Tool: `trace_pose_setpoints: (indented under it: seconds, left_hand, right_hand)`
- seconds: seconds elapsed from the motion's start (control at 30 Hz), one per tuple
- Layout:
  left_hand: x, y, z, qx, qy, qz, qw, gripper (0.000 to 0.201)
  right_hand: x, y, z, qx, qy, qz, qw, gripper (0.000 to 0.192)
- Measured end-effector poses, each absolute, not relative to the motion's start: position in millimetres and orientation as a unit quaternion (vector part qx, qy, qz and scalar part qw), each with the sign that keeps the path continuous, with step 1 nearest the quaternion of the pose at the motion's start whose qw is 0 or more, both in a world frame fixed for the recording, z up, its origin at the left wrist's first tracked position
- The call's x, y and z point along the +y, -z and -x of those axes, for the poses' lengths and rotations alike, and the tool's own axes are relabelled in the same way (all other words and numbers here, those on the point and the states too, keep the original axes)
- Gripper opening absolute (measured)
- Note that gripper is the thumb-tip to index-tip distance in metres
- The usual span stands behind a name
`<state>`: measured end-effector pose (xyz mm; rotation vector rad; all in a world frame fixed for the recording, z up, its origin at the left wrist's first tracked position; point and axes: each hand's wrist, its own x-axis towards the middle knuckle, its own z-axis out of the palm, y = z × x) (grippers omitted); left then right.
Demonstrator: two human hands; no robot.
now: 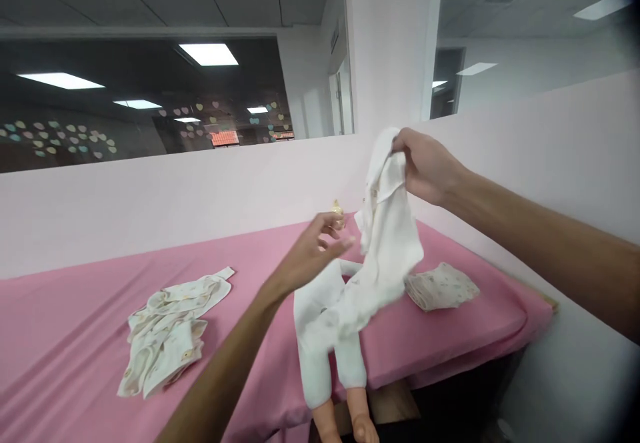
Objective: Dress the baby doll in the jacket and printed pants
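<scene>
The right hand (425,163) is raised above the far right part of the table (75,336), fingers pinched shut on the top edge of a white garment (387,229), which hangs down from that grip. The lower part of the cloth drapes onto a doll (325,336) in white leggings; the doll lies at the near edge of the table, its bare legs hanging over that edge. The left hand (313,253) is held in the air just left of the hanging garment, fingers loosely spread and half open, gripping nothing; whether its fingertips touch the cloth cannot be told.

A folded patterned cloth (443,286) lies just right of the doll, near the right edge of the table. A crumpled printed garment (167,326) lies well apart to the left, on the pink cover. A small yellowish object (338,213) shows behind the left hand, near the far edge, too small to identify.

Counted: one doll, one white garment, two patterned cloths.
</scene>
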<state>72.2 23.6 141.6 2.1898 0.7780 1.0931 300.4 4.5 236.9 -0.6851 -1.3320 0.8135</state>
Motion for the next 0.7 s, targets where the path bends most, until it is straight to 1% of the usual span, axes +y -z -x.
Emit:
trace_pose_setpoints:
  seconds: [0.03, 0.07, 0.1, 0.2, 0.23, 0.3, 0.37, 0.4, 0.5, 0.53, 0.57, 0.6, 0.7]
  left_hand:
    - [18.5, -136.6, -83.7, 0.281, -0.39, -0.825, 0.299, 0.054]
    - [13.3, -131.1, -94.4, 0.273, -0.371, -0.829, 0.318, 0.058]
    - [8.3, -125.6, -103.6, 0.265, -0.353, -0.83, 0.34, 0.056]
    - [-2.6, -112.0, -117.0, 0.252, -0.311, -0.822, 0.404, 0.04]
    - [-4.0, -109.0, -116.1, 0.255, -0.307, -0.814, 0.422, 0.038]
    - [-3.1, -105.4, -106.8, 0.267, -0.314, -0.789, 0.455, 0.039]
    - [2.5, -104.0, -90.3, 0.267, -0.324, -0.751, 0.51, 0.042]
    - [6.6, -103.6, -80.7, 0.253, -0.324, -0.731, 0.545, 0.048]
    - [19.9, -103.3, -54.4, 0.171, -0.27, -0.698, 0.641, 0.082]
    - [23.6, -103.7, -48.1, 0.151, -0.234, -0.7, 0.657, 0.088]
    - [26.6, -104.4, -43.5, 0.144, -0.197, -0.706, 0.664, 0.089]
    - [28.7, -105.5, -40.6, 0.152, -0.165, -0.713, 0.665, 0.085]
    - [28.9, -110.8, -38.4, 0.217, -0.113, -0.737, 0.63, 0.06]
  right_hand:
    - [-2.5, -243.0, -292.8, -0.594, -0.364, 0.286, 0.658, 0.022]
    - [-10.0, -249.1, -285.8, -0.6, -0.365, 0.273, 0.658, 0.023]
    - [-17.5, -255.2, -280.1, -0.603, -0.366, 0.263, 0.659, 0.023]
    - [-38.3, -271.6, -274.9, -0.594, -0.364, 0.245, 0.675, 0.024]
    - [-43.8, -275.7, -277.9, -0.586, -0.358, 0.24, 0.686, 0.024]
    - [-51.1, -280.5, -290.3, -0.566, -0.339, 0.225, 0.717, 0.025]
    - [-53.4, -279.0, -308.5, -0.547, -0.318, 0.207, 0.746, 0.025]
    - [-52.9, -275.7, -318.3, -0.54, -0.313, 0.201, 0.755, 0.025]
    - [-47.0, -258.3, -345.7, -0.522, -0.309, 0.214, 0.766, 0.024]
    - [-44.5, -251.0, -353.2, -0.513, -0.309, 0.227, 0.768, 0.024]
    - [-42.2, -243.5, -359.7, -0.504, -0.309, 0.241, 0.77, 0.024]
    - [-40.3, -236.1, -365.3, -0.497, -0.308, 0.252, 0.771, 0.023]
    - [-37.4, -215.1, -377.6, -0.503, -0.301, 0.25, 0.77, 0.021]
